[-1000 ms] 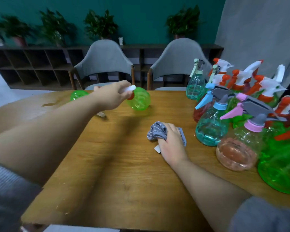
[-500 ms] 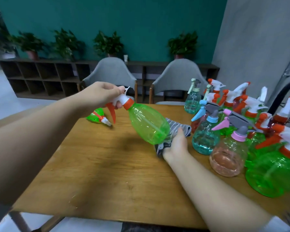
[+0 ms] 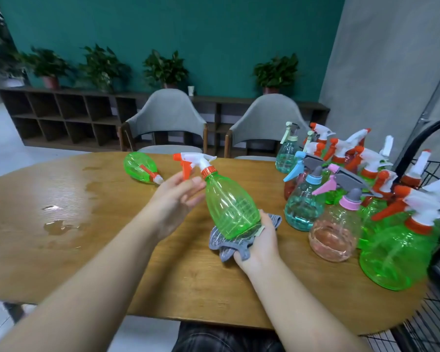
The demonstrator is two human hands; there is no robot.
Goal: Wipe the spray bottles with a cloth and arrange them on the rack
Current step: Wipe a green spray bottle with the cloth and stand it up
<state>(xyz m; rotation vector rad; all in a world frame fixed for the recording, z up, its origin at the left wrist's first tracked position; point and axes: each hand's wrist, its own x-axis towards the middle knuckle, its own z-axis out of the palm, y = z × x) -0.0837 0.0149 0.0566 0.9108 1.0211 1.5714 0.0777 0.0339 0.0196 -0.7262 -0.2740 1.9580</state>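
A green spray bottle (image 3: 230, 208) with a white and orange trigger head stands almost upright above the table. My left hand (image 3: 174, 199) touches its neck and shoulder with thumb and fingertips. My right hand (image 3: 258, 241) holds a grey cloth (image 3: 222, 243) cupped under the bottle's base. Another green bottle (image 3: 139, 168) lies on its side at the table's far edge. Several more spray bottles (image 3: 341, 199) in green, teal, pink and red crowd the right side of the table. A black wire rack (image 3: 434, 174) stands beyond the table's right edge.
The wooden table (image 3: 112, 250) has water puddles (image 3: 59, 226) on its left part. Two grey chairs (image 3: 165, 123) stand behind it, with a low dark shelf and potted plants along the teal wall.
The green bottle came from the far side of the table toward me and turned upright. My right hand lifted the cloth off the table and now cups it under the bottle's base.
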